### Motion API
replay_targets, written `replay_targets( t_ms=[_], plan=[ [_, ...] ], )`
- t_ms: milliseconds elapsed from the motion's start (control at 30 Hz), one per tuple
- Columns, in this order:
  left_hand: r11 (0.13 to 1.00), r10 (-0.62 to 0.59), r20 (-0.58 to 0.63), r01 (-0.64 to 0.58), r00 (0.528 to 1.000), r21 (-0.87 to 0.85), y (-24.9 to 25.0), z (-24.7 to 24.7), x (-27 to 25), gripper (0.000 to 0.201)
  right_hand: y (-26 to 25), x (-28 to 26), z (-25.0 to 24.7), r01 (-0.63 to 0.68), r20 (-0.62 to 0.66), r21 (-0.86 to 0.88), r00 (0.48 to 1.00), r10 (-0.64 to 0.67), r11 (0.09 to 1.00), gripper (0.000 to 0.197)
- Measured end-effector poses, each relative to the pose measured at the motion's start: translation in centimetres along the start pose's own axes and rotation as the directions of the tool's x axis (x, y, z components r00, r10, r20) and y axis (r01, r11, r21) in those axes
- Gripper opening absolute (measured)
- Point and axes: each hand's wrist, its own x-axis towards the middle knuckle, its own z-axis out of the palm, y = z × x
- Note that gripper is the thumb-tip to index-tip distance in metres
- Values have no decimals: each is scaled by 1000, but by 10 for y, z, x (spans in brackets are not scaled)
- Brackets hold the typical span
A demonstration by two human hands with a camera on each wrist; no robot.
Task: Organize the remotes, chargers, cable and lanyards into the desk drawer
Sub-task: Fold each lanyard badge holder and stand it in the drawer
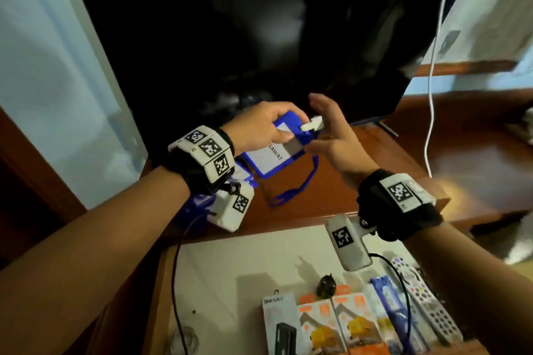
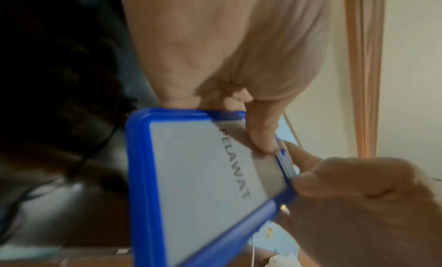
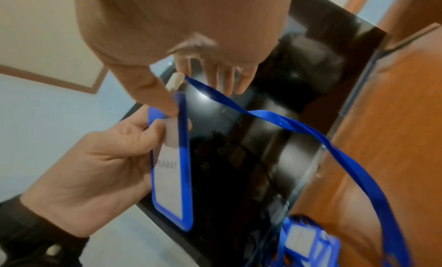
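Observation:
A blue lanyard badge holder marked PELAWAT hangs over the wooden desk top. My left hand grips it near its top, thumb on the face. My right hand is at the badge's top end with straight, spread fingers; its thumb touches the top edge. The white clip sits between that thumb and the fingers. The blue strap trails from the clip down onto the desk.
Another blue badge holder lies on the desk below my left wrist. Behind stands a dark TV screen, with a white cable hanging at right. The open drawer holds boxed chargers, a black plug, a blue lanyard and a white remote.

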Motion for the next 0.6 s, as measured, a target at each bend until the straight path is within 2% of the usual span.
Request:
replay_targets(
  t_ms=[133, 200, 300, 367, 467, 533, 600],
  plan=[
    [997, -2, 98, -6, 995, 80, 37, -4, 3, 36, -20, 3, -36, 3, 149, -27, 989, 1, 1000, 11],
    [997, -28, 72, 22, 997, 73, 46, -5, 3, 30, -26, 2, -50, -16, 169, 18, 986, 13, 1000, 14],
    [999, -37, -74, 39, 997, 29, 53, -3, 5, 29, -32, -4, -63, 36, 119, 91, 992, -47, 995, 27],
    [996, -39, -211, 22, 977, -83, 55, 3, 5, 33, -29, -8, -67, 100, 37, 150, 994, -106, 984, 32],
    [957, -72, -373, -41, 925, -286, 54, 17, 4, 34, -17, -16, -63, 141, -47, 254, 990, -133, 957, 29],
    [921, -110, -431, -72, 895, -384, 50, 30, 2, 29, -8, -21, -56, 137, -39, 292, 991, -132, 946, 26],
    [874, -160, -433, -76, 887, -480, 47, 43, 1, 25, -1, -26, -48, 94, -8, 322, 995, -97, 942, 25]
  ],
)
